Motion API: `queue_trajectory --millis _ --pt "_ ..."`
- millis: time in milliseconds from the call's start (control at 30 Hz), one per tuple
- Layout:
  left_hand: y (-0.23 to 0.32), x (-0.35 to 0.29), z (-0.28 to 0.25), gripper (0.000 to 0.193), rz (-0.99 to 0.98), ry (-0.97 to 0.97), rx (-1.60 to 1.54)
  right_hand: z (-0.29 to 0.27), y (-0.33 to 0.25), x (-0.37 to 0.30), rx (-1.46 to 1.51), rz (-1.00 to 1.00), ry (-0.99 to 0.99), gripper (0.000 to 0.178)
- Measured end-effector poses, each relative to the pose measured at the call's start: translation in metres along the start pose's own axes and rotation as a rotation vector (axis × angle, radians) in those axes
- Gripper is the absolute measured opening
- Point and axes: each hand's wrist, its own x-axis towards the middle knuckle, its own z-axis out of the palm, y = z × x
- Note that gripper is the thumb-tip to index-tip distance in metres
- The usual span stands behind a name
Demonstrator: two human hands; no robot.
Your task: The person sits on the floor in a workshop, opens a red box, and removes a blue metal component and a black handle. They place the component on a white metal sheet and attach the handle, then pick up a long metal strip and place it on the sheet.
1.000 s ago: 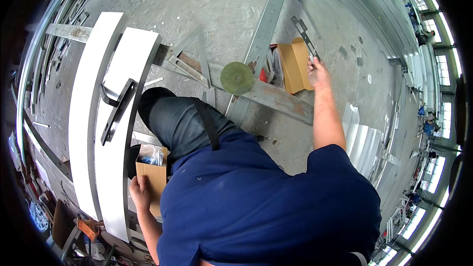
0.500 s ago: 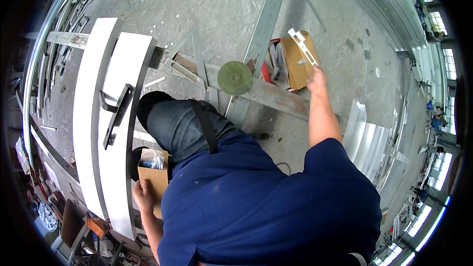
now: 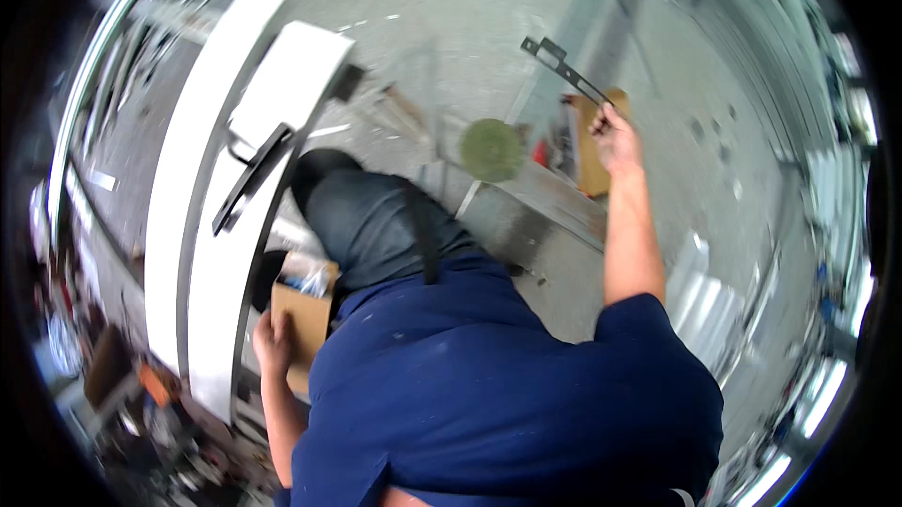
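Note:
Pinched by one end in my right hand (image 3: 617, 139) is a long, thin strike plate (image 3: 571, 73) with cut-outs and a side tab. It looks dark and is held out over an open cardboard box (image 3: 592, 169) with bagged items inside. My left hand (image 3: 272, 343) grips a smaller cardboard carton (image 3: 299, 324) against my side; clear plastic and something bluish show at its open top. Left of my leg, a black door handle (image 3: 254, 178) on a long backplate lies on a white metal profile (image 3: 282, 84).
A second white profile (image 3: 207, 150) runs alongside the first. A round green disc (image 3: 491, 150) sits by the metal bars ahead of me. Silver profiles (image 3: 709, 296) lie at the right, and blurred clutter (image 3: 160, 413) fills the lower left.
The view has shifted and blurred. My right hand has turned the strike plate, which looked pale before and dark now, and its far end points further left. My left hand keeps the carton.

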Motion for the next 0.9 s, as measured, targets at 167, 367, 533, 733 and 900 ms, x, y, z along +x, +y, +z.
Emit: queue_trajectory --millis 167,367,533,733,900 --pt "0.026 -0.002 -0.011 0.042 -0.128 -0.043 0.124 0.176 0.047 -0.03 -0.117 0.218 -0.31 0.014" --pt "0.027 -0.01 -0.011 0.05 -0.204 -0.033 0.123 0.357 0.17 -0.083 -0.27 0.515 -0.693 0.015" --pt "0.028 -0.018 -0.011 0.056 -0.19 0.0 0.164 0.427 0.25 -0.129 -0.482 0.618 -0.89 0.016" --pt "0.023 -0.027 -0.008 0.058 -0.202 0.042 0.142 0.413 0.229 -0.149 -1.094 0.024 -1.126 0.03" --pt "0.028 -0.027 -0.011 0.061 -0.209 0.026 0.145 0.384 0.216 -0.178 -1.218 0.146 -1.433 0.028"
